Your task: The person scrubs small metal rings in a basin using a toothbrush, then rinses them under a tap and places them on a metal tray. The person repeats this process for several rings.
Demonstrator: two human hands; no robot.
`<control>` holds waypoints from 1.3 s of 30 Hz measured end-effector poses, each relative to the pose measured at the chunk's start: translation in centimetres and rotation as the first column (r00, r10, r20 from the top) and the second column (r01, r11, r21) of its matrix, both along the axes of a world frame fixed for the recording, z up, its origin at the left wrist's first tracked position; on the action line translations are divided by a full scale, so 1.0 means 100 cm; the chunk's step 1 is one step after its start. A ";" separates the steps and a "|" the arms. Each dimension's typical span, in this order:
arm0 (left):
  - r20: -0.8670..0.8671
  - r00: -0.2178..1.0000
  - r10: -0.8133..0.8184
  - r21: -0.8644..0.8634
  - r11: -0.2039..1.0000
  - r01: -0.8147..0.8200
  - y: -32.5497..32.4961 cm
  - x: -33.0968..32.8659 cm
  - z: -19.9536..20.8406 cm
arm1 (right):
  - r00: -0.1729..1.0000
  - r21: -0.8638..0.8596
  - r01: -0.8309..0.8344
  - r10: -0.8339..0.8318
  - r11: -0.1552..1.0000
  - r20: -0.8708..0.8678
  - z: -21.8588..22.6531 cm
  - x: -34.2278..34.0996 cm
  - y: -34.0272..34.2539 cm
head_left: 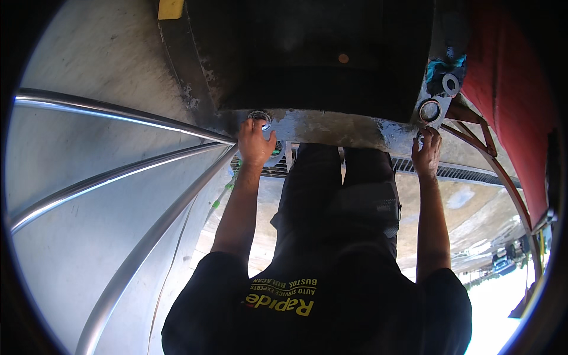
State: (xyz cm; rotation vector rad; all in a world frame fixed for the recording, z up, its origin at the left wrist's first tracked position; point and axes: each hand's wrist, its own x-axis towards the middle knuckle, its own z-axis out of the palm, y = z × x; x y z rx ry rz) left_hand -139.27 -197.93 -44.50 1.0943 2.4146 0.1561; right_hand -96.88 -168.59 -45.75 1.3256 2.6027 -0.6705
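Note:
At the near rim [331,126] of a dark basin [296,80], my left hand [256,144] curls its fingertips over a round metal ring [260,116] that looks like a bearing. Its thumb stands out to the right. My right hand [427,152] is at the rim's right corner, fingers closed round a small round metal part [420,138] they mostly hide. Just beyond it lies a larger metal ring [430,110]. Farther up the right edge is a flat grey ring [451,84], beside a smear or cloth of teal [436,68].
Bent metal rails [124,115] run along a pale wall at the left. A small round brown thing [343,58] is in the basin. Red sheeting [509,89] hangs at the right over a rusty frame [503,171]. A floor grating [467,170] crosses behind my legs.

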 end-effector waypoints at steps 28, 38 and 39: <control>0.998 -0.065 0.022 -0.068 0.410 -0.909 0.400 -0.175 -0.032 | 0.921 0.093 0.049 -0.009 0.995 -0.389 0.036 -0.108 0.033; 0.999 -0.036 -0.030 -0.020 0.416 -0.909 0.437 -0.223 -0.018 | 0.578 -0.300 0.131 -0.319 0.945 -0.751 0.026 -0.415 0.165; 0.996 -0.047 -0.072 -0.012 0.429 -0.903 0.445 -0.224 -0.013 | 0.511 -0.351 0.144 -0.374 0.925 -0.774 0.014 -0.453 0.186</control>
